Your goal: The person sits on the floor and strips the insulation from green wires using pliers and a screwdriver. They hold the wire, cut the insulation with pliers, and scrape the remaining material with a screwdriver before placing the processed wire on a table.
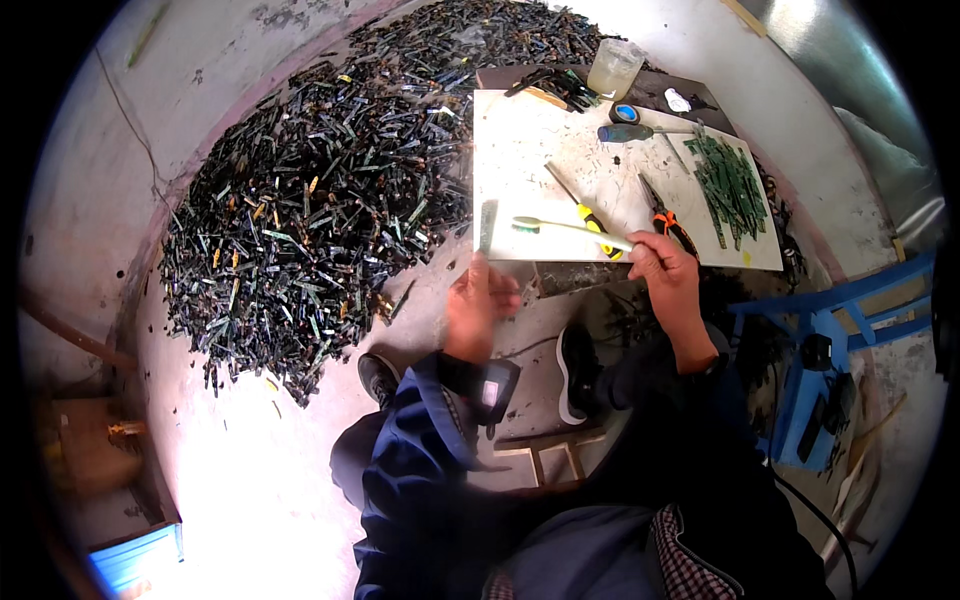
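My right hand [664, 266] grips the handle end of a toothbrush [559, 226], whose bristles point down over the white board [517, 150]. A thin strip [487, 225], apparently a narrow circuit board, stands up from my left hand [476, 307], pinched near its lower end at the board's front left edge. The brush head is to the right of the strip and apart from it. Under the toothbrush handle lies a yellow-and-black-handled screwdriver [592, 225]. Pliers with orange-and-black handles [667, 217] rest just beyond my right hand.
Green strips [727, 187] lie piled at the board's right. Behind are a blue-handled screwdriver [626, 133], a tape roll [624, 113], dark strips [562, 86] and a plastic cup of cloudy liquid [615, 69]. A large heap of dark strips [315, 195] covers the floor at left; a blue chair [817, 360] stands right.
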Available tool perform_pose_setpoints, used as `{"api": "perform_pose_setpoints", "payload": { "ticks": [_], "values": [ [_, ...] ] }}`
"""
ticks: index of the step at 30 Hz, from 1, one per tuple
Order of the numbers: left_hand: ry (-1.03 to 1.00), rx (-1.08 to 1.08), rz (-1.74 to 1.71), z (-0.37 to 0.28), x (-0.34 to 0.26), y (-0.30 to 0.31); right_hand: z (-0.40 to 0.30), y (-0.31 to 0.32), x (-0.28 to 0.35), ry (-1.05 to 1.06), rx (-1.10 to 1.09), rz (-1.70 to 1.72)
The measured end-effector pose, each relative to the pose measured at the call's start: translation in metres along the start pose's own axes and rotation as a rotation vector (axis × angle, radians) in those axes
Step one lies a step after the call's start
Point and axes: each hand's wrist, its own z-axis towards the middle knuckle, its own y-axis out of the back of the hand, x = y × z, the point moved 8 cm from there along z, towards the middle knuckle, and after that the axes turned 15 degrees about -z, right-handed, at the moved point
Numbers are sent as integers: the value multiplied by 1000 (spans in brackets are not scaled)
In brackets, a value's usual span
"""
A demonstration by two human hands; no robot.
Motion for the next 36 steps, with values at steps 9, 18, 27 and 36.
{"api": "perform_pose_setpoints", "payload": {
  "ticks": [9, 18, 27, 36],
  "values": [
    [74, 71, 142, -10, 18, -4, -11, -19, 9, 70, 138, -172],
    [117, 25, 88, -19, 1, -1, -8, -12, 8, -9, 43, -252],
    [181, -22, -31, -11, 5, 4, -11, -32, -12, -123, 301, -62],
    [197, 43, -66, -15, 3, -12, -11, -34, 2, 86, 218, -165]
  ]
}}
